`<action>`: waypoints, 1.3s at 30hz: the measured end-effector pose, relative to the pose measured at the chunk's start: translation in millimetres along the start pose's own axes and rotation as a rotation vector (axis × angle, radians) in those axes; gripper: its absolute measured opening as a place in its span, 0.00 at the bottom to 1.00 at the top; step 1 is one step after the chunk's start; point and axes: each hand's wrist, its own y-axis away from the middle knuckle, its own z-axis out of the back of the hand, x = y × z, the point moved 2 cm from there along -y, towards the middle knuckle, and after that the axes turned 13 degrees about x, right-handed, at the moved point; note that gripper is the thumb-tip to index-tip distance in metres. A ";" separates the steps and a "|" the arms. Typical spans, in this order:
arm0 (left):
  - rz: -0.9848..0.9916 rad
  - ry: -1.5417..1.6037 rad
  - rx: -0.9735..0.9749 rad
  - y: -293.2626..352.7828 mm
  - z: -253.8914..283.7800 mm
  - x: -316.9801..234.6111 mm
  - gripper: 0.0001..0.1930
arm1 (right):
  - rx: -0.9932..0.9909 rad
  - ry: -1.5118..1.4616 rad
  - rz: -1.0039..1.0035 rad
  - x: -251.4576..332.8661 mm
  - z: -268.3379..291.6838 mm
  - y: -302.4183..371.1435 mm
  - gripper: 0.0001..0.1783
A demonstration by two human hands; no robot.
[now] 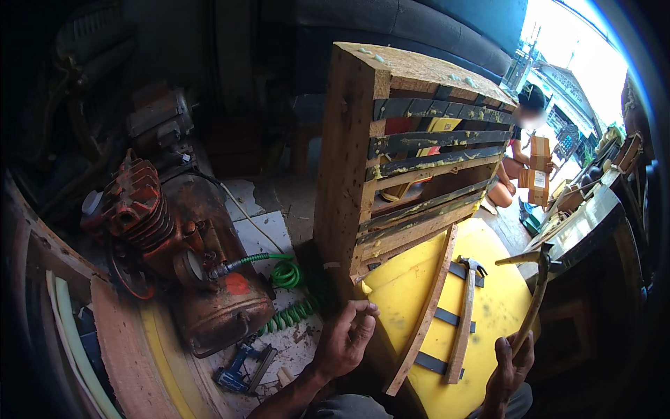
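Observation:
My right hand (514, 364) is closed round the curved handle of a hammer-like tool (533, 307), held upright with its head raised at the top. My left hand (347, 336) has its fingers curled in beside the near left edge of a yellow foam block (492, 314); what they hold, if anything, is hidden. On the foam lie a claw hammer (463, 325) with a wooden handle, a long curved wooden strip (427, 314) and several dark straps (447, 316). Behind stands a wooden frame (343, 153) with black webbing (440, 142) across its open side.
A rusty air compressor (216, 300) stands at left, with a coiled green hose (285, 272). Below it lies a blue staple gun (241, 370) on the floor. At the far right a person (515, 140) crouches holding a cardboard box (537, 178). Bent boards (129, 342) line the lower left.

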 end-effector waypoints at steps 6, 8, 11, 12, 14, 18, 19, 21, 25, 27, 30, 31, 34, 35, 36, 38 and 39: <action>-0.365 -0.340 -0.285 -30.4 3.4 -35.3 0.24 | 0.132 -0.436 0.322 58.8 -108.0 -18.6 0.13; -0.305 0.089 -0.304 -26.1 7.8 -29.2 0.22 | 0.420 -0.633 0.117 64.1 -143.3 -31.4 0.19; -0.108 0.123 -0.490 -8.5 26.4 -18.8 0.22 | 0.644 -0.845 -0.051 64.8 -202.4 -37.0 0.20; 0.008 0.175 -0.603 -2.2 38.7 -14.9 0.22 | 0.760 -0.926 -0.013 65.1 -220.3 -43.1 0.19; 0.139 -0.220 -0.652 6.7 64.8 -17.5 0.22 | 0.881 -0.822 -0.227 58.7 -249.3 -39.9 0.17; 0.241 -0.135 -0.493 34.9 72.8 -38.0 0.25 | 0.844 -1.195 -0.642 49.4 -304.8 -56.0 0.22; 0.153 -0.234 -0.514 36.5 67.3 -47.0 0.25 | 0.832 -1.216 -0.665 48.0 -310.9 -60.2 0.24; 0.128 -0.361 -0.472 42.4 64.9 -66.1 0.35 | 0.820 -1.329 -0.677 48.4 -321.5 -66.2 0.22; 0.275 -1.256 -0.281 31.4 77.4 -93.5 0.52 | 0.738 -1.572 -0.605 56.7 -337.4 -73.7 0.18; 0.269 -1.371 -0.297 20.4 86.7 -97.7 0.54 | 0.688 -1.665 -0.572 62.1 -346.4 -76.9 0.19; 0.292 -1.490 -0.359 -5.2 108.0 -97.8 0.51 | 0.604 -1.718 -0.492 68.7 -358.4 -83.0 0.18; 0.289 -1.523 -0.363 -13.5 115.6 -96.9 0.51 | 0.570 -1.754 -0.464 70.6 -361.7 -83.9 0.17; 0.236 -1.520 -0.350 -31.0 135.7 -91.8 0.48 | 0.494 -1.747 -0.440 73.6 -371.6 -87.4 0.17; 0.216 -1.520 -0.332 -35.3 141.9 -89.6 0.48 | 0.466 -1.750 -0.468 73.3 -374.8 -89.1 0.16; 0.253 -1.506 -0.304 -37.8 147.1 -86.2 0.47 | 0.445 -1.726 -0.460 73.3 -377.2 -90.0 0.16; 0.203 -1.543 -0.318 -39.9 153.9 -83.3 0.47 | 0.441 -1.720 -0.476 73.0 -381.6 -93.1 0.15; 0.212 -1.557 -0.319 -39.6 156.0 -82.1 0.46 | 0.424 -1.753 -0.502 73.4 -383.1 -94.3 0.14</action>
